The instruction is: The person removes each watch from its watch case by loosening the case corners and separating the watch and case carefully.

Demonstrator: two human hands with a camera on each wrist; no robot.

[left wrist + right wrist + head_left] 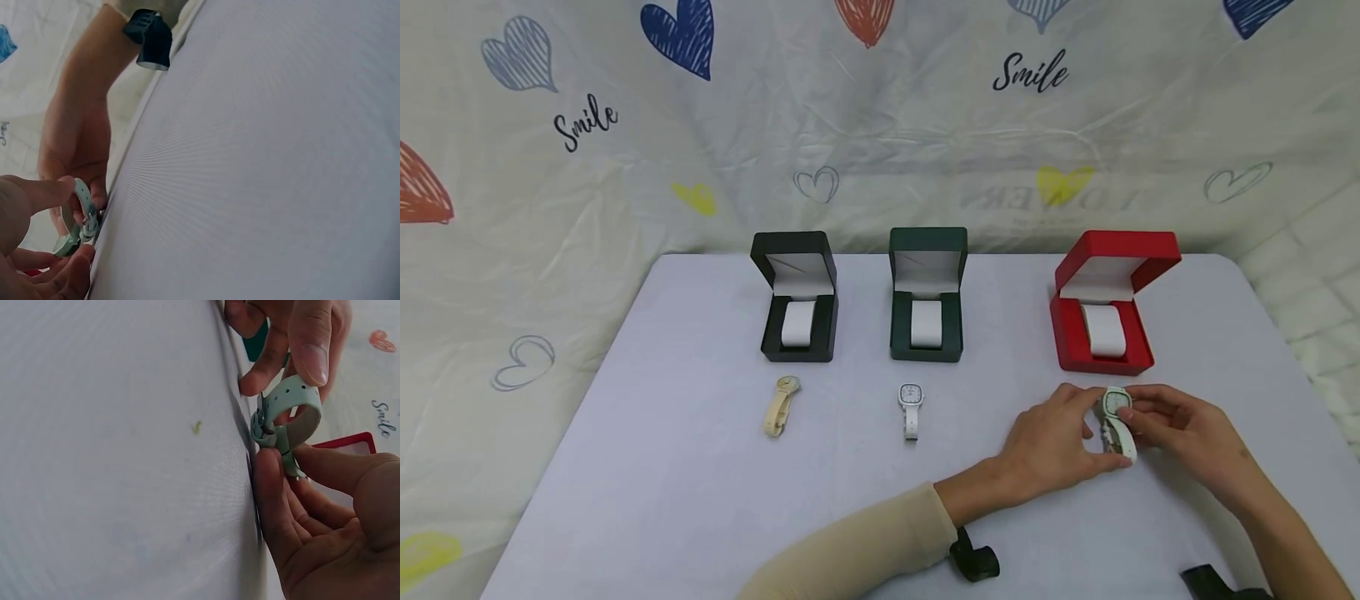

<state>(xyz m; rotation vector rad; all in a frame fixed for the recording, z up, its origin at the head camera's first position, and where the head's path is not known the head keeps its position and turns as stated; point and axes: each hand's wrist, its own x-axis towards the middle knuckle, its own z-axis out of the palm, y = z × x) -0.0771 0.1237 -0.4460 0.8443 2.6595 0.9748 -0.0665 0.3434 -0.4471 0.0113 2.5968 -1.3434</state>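
Note:
A mint-green wristwatch [1117,403] with its strap looped is between my two hands, just in front of the red watch box [1063,333]. My left hand [1051,440] holds it from the left, the thumb against the strap [292,395] and a finger by the dial. From the right, my right hand [1187,429] pinches the watch near its case, thumb on the front. In the right wrist view, the buckle [262,428] shows close to the right fingertips. The red box stands with its lid up and a white cushion [1104,331] inside.
A black watch box [770,337] and a green watch box [957,329], both with raised lids, stand left of the red one. A cream watch [781,406] and a white watch [911,408] lie before them on the white table [700,500].

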